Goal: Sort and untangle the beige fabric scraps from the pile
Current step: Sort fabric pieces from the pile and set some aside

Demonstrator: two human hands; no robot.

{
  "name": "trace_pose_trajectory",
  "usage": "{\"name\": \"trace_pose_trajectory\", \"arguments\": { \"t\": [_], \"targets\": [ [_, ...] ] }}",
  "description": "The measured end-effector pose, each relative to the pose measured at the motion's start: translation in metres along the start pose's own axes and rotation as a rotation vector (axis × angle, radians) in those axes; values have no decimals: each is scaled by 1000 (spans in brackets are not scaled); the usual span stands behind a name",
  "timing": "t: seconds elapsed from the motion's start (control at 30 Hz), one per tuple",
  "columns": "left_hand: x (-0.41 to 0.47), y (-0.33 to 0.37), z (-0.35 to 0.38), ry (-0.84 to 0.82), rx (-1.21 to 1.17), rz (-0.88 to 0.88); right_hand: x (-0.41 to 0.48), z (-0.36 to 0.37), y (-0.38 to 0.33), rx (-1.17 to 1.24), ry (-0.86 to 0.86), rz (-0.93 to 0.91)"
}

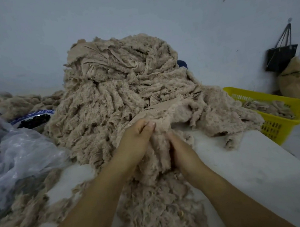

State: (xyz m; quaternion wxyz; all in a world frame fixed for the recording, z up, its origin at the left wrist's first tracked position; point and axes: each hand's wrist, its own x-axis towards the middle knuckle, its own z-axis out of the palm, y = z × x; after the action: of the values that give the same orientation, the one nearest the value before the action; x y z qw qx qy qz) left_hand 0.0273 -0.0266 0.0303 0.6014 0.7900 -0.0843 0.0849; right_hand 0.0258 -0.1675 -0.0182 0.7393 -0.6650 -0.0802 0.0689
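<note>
A person's two bare hands meet at the middle of the view, on a fluffy beige scrap (165, 111) bunched between them. The left hand (136, 138) clenches the scrap, fingers curled and the thumb pressed onto the cloth. The right hand (181, 149) lies just beside it, touching the same bunch; its fingers are sunk in the fluff, so it seems to be grasping the scrap too, though the hold itself is hidden.

Straight beyond the grip, and joined to the held scrap, rises the tall pile (121, 75) of tangled beige fabric, reaching up against a pale wall (134, 9). From the grip back toward the person, a trail of scraps (158, 205) runs between the forearms over a white table (253, 167).

Right of the grip, past the table's edge, a yellow basket (281, 99) holds more beige scraps. Farther right a black bag (281, 57) hangs on the wall. Left of the grip lies a crumpled clear plastic bag (14, 149), and beyond that a blue-rimmed bowl (32, 114) with dark contents.
</note>
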Motion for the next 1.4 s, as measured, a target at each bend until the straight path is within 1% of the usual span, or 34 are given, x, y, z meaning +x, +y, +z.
{"name": "trace_pose_trajectory", "arguments": {
  "t": [0.07,0.1,0.13,0.2,0.27,0.33,0.4,0.5,0.57,0.7,0.77,0.87,0.93,1.0,1.1,1.17,1.27,1.37,1.4],
  "targets": [
    [-3,1,1,-41,292,170,4,-6,-4,264,48,52],
    [-5,1,3,-101,402,244,6,-8,-7,324,70,74],
    [-6,1,6,-170,477,305,8,-9,-7,331,93,97],
    [-9,0,12,-259,566,380,11,-14,-4,261,174,148],
    [-11,1,12,-261,584,421,14,-22,-6,277,223,145],
    [-11,2,9,-252,550,422,14,-29,-9,332,279,145],
    [-11,3,7,-263,472,377,13,-34,-11,371,332,157],
    [-12,1,5,-308,332,297,14,-35,-8,394,340,182],
    [-12,0,4,-323,216,225,14,-36,-8,460,357,196],
    [-11,1,-2,-247,-4,65,14,-40,-8,634,409,216],
    [-8,-2,-5,-173,-188,-58,14,-40,-9,677,397,223],
    [-2,-4,-13,-66,-496,-287,14,-37,-9,621,325,186],
    [1,-4,-17,-74,-648,-396,14,-33,-8,563,257,142],
    [1,-3,-18,-115,-807,-457,13,-30,-5,483,211,120],
    [3,-6,-16,-125,-955,-481,11,-24,-3,387,177,90],
    [5,-5,-13,-146,-963,-522,9,-20,-4,380,165,67],
    [6,-3,-5,-124,-790,-592,7,-18,-6,405,152,57],
    [6,-4,-2,-124,-704,-603,7,-18,-6,379,111,48],
    [5,-5,-2,-141,-622,-596,6,-16,-6,348,95,45]
  ]
}}
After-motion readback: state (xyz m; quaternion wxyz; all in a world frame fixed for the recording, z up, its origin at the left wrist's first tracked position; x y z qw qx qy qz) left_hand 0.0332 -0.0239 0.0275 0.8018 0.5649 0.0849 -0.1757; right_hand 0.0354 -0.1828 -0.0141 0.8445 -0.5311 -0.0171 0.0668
